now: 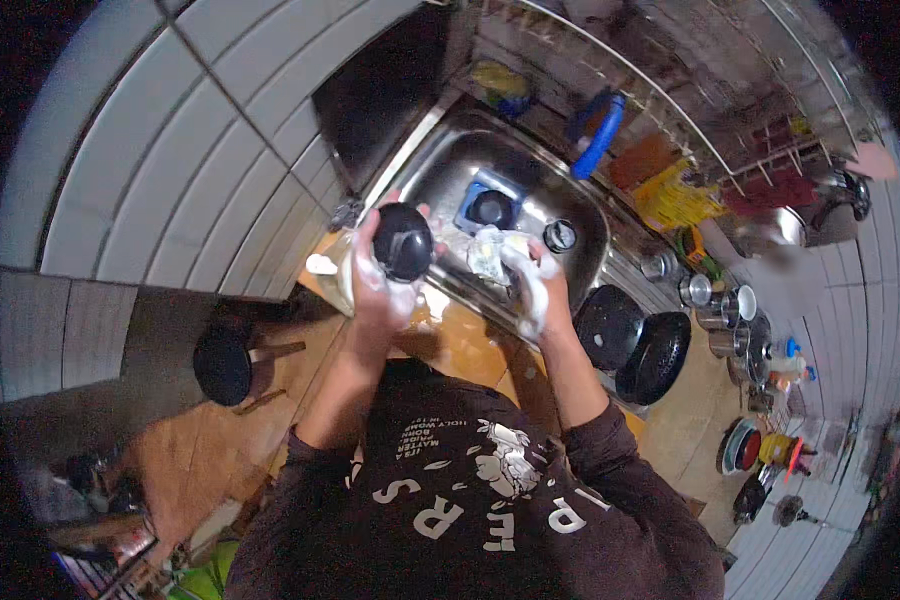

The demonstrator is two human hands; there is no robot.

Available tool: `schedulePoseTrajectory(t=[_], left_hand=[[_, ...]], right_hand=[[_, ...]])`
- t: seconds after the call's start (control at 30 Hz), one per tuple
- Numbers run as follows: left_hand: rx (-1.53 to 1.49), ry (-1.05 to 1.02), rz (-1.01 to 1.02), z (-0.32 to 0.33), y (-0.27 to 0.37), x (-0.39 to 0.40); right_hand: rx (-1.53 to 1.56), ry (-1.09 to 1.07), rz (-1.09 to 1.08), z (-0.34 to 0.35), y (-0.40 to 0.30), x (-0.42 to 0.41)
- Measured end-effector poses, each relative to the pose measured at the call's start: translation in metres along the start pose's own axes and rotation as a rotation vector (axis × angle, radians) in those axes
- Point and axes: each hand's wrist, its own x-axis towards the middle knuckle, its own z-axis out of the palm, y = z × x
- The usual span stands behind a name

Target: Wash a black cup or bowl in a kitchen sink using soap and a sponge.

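Observation:
My left hand [386, 281], white with suds, holds a shiny black rounded bowl or lid [403, 241] over the near left edge of the metal sink. In my right hand [540, 289], also thick with foam, is a soapy pale sponge or cloth [491, 253]. The two hands are apart. Down in the steel sink basin [427, 154] sits a blue square item [471, 202] with a round black piece [493, 208] on it. Just beyond my right hand, a small dark round container [559, 236] rests in the basin.
Two black pans [607, 326] [652, 358] stand right of the sink. Several metal pots [727, 307] line the counter farther right. A blue curved hose or handle [600, 135] is at the sink's back edge. A black stool [223, 364] is on the floor at left.

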Motion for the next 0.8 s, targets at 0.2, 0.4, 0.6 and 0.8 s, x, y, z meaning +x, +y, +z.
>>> schedulePoseTrajectory(t=[0.2,0.4,0.6,0.8], left_hand=[[0.551,-0.227,0.201,0.036,-0.081,-0.006],[-0.023,-0.156,-0.356,0.033,-0.098,-0.005],[-0.223,-0.264,-0.543,0.019,-0.098,0.015],[-0.113,-0.264,-0.639,0.024,-0.099,0.013]], right_hand=[[-0.724,0.007,-0.848,-0.001,0.029,-0.02],[-1.236,-0.403,-0.473,-0.036,0.004,-0.041],[-1.263,-0.503,-0.579,-0.068,0.033,-0.038],[-0.962,-0.525,-0.722,-0.052,0.049,-0.035]])
